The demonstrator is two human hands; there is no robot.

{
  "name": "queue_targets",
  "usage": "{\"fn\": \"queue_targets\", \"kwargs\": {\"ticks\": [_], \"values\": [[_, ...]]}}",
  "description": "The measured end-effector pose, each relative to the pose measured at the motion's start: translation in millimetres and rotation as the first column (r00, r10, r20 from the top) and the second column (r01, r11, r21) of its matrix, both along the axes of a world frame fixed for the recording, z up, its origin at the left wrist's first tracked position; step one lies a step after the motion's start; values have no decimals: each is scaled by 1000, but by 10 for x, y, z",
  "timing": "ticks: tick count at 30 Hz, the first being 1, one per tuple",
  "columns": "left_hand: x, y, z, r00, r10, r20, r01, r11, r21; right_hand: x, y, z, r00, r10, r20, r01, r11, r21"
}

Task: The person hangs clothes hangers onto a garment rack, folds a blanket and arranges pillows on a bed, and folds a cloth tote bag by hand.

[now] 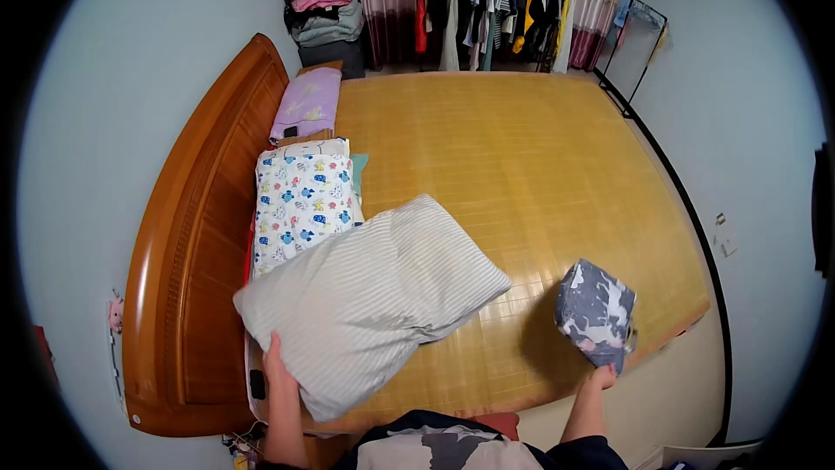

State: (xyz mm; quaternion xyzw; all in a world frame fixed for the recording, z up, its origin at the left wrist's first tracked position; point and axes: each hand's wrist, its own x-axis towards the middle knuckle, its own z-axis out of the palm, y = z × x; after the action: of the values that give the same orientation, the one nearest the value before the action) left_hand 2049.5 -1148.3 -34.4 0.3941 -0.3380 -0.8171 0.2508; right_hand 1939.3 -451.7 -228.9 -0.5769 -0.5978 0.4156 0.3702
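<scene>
My left hand (276,360) grips the near left edge of a large pillow (365,296) in a pale striped cover; some fingers are hidden by it. The pillow lies slanted across the near side of the bed and overlaps a white pillow (304,196) with a blue and red animal print. At the right, my right hand (602,376) is closed on the lower end of a grey fabric bag (596,309) with white unicorn-like figures. That bag is raised over the bed mat and casts a shadow to its left.
A yellow-brown mat (487,140) covers the bed, with a wooden headboard (209,218) on the left. Farther back lies a purple pillow (310,100) with a dark phone-like object (290,132). Folded bedding (322,5) and a clothes rack (491,9) stand beyond the bed.
</scene>
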Motion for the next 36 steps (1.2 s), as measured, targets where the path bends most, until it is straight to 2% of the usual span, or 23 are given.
{"fn": "queue_targets", "kwargs": {"ticks": [2,6,7,8,9,10,11,12,13,14,15,16,18,20,21,23,24,26,28,29,30,33,36], "values": [[213,272,185,986,32,163,-34,999,9,144,-62,-718,998,65,27,-56,966,-251],[421,546,156,987,-24,160,20,999,26,164,-541,-1460,966,203,159,-180,973,-146],[416,617,190,993,-44,114,40,998,38,29,-1206,-373,906,388,169,-348,910,-226],[404,701,234,996,-64,67,61,997,48,-29,-1387,-608,888,447,105,-416,880,-227],[379,778,285,995,-59,76,56,997,49,-91,-1678,-518,818,555,150,-520,826,-219],[329,848,343,994,-54,95,51,998,40,-161,-1998,-364,765,637,92,-576,741,-346],[277,911,414,992,-48,114,45,999,29,-223,-2242,-297,664,733,-148,-705,547,-451],[219,975,499,992,-42,117,40,999,24,-318,-2544,-139,665,739,104,-555,584,-592],[161,1036,595,990,-23,136,19,999,32,-369,-2703,-297,694,719,-21,-487,448,-750],[146,1071,659,987,-5,158,-1,999,38,-395,-2941,109,720,655,-230,-480,231,-846],[159,1094,678,987,0,162,-5,1000,29,-425,-3029,55,671,689,-274,-444,78,-893],[173,1103,684,989,-9,150,-1,998,68,-465,-3157,-284,669,683,-291,-413,17,-911],[102,1197,837,991,-14,134,1,995,97,-559,-3364,-500,666,675,-317,-384,-54,-922],[2,1427,1182,982,-16,188,32,996,-82,-688,-3544,-168,632,699,-333,-530,76,-845],[21,1459,1227,982,-8,189,25,996,-87,-746,-3556,-184,628,702,-336,-529,68,-846],[65,1468,1282,961,48,271,35,955,-294,-928,-3520,-301,570,566,-596,-613,-190,-767],[117,1409,1265,963,57,265,25,954,-297,-1037,-3552,-360,607,526,-596,-654,-95,-751],[311,1196,1199,987,65,145,-6,927,-375,-1382,-3584,271,550,504,-666,-730,-96,-677],[371,1016,1274,997,68,42,-48,929,-366,-1627,-3702,932,502,471,-725,-791,-88,-605],[405,914,1303,997,54,-53,-70,931,-357,-1735,-3799,1161,421,418,-805,-834,-170,-524],[474,797,1264,998,19,-61,-47,871,-488,-1832,-3896,1419,334,355,-873,-868,-245,-432],[577,687,1411,978,127,-164,-191,857,-479,-1921,-4354,2393,78,324,-943,-940,-291,-178],[810,502,1351,952,143,-269,-248,877,-411,-2086,-4841,3032,-124,238,-963,-932,-362,31]]}}
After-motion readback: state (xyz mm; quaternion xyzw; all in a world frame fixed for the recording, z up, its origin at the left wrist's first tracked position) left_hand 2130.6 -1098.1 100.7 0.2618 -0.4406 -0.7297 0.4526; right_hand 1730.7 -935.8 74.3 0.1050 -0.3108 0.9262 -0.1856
